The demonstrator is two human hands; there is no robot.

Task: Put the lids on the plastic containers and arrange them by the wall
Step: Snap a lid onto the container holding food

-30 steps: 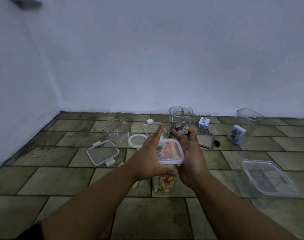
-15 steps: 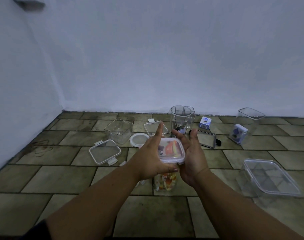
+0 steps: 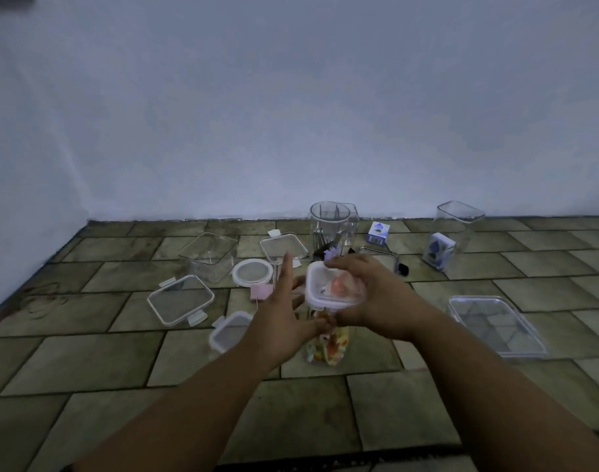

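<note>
The tall container stands on the tiled floor, well short of the wall, with bright bits showing through its lower part and a white-rimmed lid across its mouth. The right hand lies over that lid with its fingers curled round the far and right edges, grasping it. The left hand is released, its fingers straight and spread just beside the lid's left edge and its thumb low by the container's side; whether it actually touches cannot be told. I cannot see if the lid's clasps are snapped down, so this looks like the seating step. The main danger is uneven pressure: with only one hand bearing on the right side, the left corner may ride up and leave the lid crooked. The container is narrow and high, so a sideways shove could tip it onto the small lid lying close by on its left. If the container is carried to the wall by an unlatched lid, it could drop away and spill.
</note>
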